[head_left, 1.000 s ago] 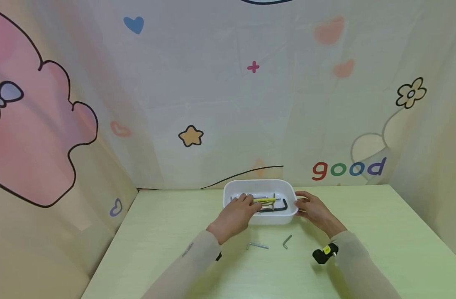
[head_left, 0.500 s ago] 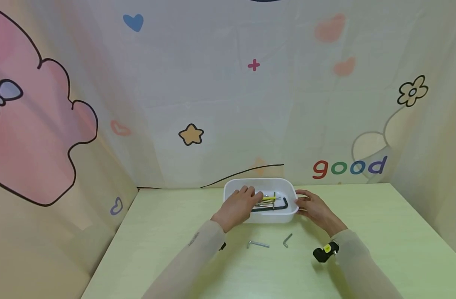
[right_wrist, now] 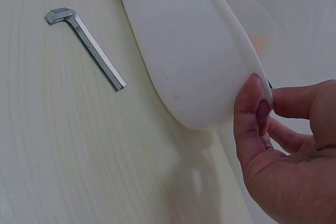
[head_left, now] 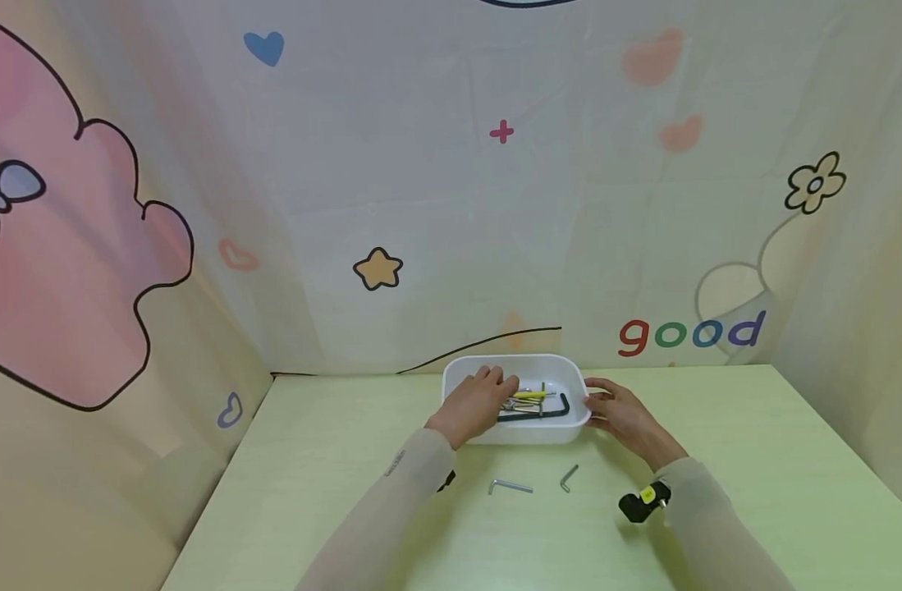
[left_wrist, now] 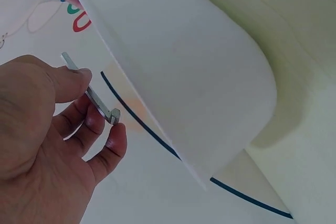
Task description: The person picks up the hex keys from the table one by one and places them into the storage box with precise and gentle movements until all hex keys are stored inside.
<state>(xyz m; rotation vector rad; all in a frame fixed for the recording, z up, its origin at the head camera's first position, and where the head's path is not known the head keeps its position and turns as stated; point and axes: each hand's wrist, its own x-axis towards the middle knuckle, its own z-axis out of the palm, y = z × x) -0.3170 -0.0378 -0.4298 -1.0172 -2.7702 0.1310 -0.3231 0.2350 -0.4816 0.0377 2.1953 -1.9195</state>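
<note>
Over the left part of the white plastic bin (head_left: pixel 539 435), my left hand (head_left: pixel 471 408) pinches a small silver hex key (left_wrist: pixel 97 99) between thumb and fingers, as the left wrist view shows. My right hand (head_left: pixel 624 419) holds the bin's right end, its thumb and fingers pinching the rim (right_wrist: pixel 252 51). Inside the bin lie a black hex key (head_left: pixel 565 404), a yellow-handled tool (head_left: pixel 532 395) and several thin metal pieces. My left hand covers the bin's left part in the head view.
Two silver hex keys lie on the pale table in front of the bin: a longer one (head_left: pixel 511 486) and a shorter one (head_left: pixel 568 478). A printed curtain (head_left: pixel 436 205) hangs close behind the bin.
My left hand has shifted slightly right and up above the bin, uncovering some of its left end. The right hand keeps its hold on the rim, and the two loose hex keys stay put.
</note>
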